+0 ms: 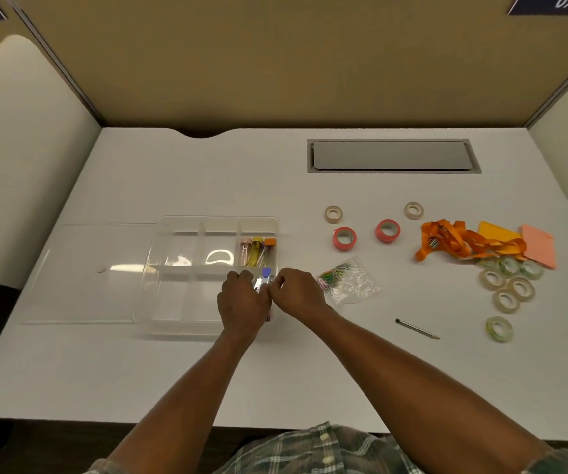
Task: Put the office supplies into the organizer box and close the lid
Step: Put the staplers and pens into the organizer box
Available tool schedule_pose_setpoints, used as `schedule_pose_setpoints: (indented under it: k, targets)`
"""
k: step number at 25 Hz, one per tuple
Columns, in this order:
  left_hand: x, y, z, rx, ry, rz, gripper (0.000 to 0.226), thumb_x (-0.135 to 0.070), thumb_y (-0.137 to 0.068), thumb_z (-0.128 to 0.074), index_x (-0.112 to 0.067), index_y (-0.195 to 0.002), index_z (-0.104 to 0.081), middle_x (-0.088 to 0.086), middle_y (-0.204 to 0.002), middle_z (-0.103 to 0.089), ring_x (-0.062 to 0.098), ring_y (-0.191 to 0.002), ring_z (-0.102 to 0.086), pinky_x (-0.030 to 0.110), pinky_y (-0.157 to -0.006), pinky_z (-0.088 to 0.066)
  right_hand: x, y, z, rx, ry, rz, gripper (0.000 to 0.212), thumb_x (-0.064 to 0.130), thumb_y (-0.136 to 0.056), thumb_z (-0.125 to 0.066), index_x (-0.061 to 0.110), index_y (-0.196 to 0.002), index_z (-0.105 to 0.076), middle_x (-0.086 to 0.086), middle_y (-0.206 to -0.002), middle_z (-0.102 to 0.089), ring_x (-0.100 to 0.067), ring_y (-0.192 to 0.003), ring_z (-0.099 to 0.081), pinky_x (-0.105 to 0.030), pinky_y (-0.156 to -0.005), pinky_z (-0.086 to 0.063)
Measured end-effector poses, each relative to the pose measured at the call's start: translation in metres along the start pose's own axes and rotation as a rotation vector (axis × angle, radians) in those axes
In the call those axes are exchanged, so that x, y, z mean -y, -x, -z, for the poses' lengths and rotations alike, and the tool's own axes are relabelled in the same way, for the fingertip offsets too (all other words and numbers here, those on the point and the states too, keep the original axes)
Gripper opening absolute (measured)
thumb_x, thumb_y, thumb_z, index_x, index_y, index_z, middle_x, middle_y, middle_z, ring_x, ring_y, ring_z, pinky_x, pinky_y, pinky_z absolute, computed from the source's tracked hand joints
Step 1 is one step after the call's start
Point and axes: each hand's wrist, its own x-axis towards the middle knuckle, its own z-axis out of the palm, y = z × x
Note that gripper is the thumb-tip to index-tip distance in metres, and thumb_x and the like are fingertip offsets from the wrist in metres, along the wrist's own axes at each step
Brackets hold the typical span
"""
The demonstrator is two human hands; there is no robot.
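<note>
A clear organizer box [180, 241] with divided compartments stands open on the white desk, its clear lid [80, 268] lying flat to the left. Pink, yellow and orange items [258, 252] lie in its back right compartment. Over the front right compartment my left hand [241, 302] and my right hand [296, 293] meet, both pinching a small silver and blue item [262, 279]. To the right lie a bag of coloured paper clips [347, 279], two red tape rolls [344, 238], two beige rolls [333, 213], several clear tape rolls [508, 285], an orange lanyard [453, 239], sticky notes [539, 246] and a pen [416, 328].
A grey cable hatch [393, 155] is set into the desk at the back right. Tan partition walls [275, 63] close in the back and sides. The desk's front edge runs just above my plaid shirt [327, 449].
</note>
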Motion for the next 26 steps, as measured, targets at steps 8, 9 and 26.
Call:
schedule_pose_setpoints:
  k: [8,9,26]
  targets:
    - [-0.073,0.012,-0.032,0.043,0.124,-0.229,0.033,-0.033,-0.084,-0.068,-0.014,-0.110,-0.065,0.005,-0.108,-0.061,0.022,-0.097,-0.062,0.039,-0.080,-0.052,-0.073,0.006,0.056,-0.133,-0.049,-0.086,0.022,0.038,-0.088,-0.056,0.019,-0.087,-0.067,0.002,-0.089,-0.070,-0.021,-0.087,-0.064,-0.028,-0.068,-0.044]
    - [-0.084,0.015,-0.039,0.061,0.122,-0.255,0.032,-0.032,-0.084,-0.068,-0.014,-0.110,-0.065,0.005,-0.106,-0.060,0.022,-0.096,-0.062,0.040,-0.079,-0.052,-0.086,0.009,0.063,-0.146,-0.052,-0.106,0.022,0.037,-0.088,-0.056,0.019,-0.086,-0.067,0.002,-0.090,-0.070,-0.022,-0.087,-0.064,-0.028,-0.069,-0.044]
    - [-0.246,0.082,-0.152,0.324,-0.061,-0.554,0.040,-0.042,-0.086,-0.064,-0.017,-0.116,-0.061,0.005,-0.116,-0.057,0.022,-0.104,-0.055,0.034,-0.082,-0.048,-0.309,0.044,0.175,-0.260,-0.125,-0.457,0.016,0.040,-0.088,-0.058,0.026,-0.086,-0.064,0.005,-0.093,-0.070,-0.022,-0.095,-0.064,-0.029,-0.073,-0.045]
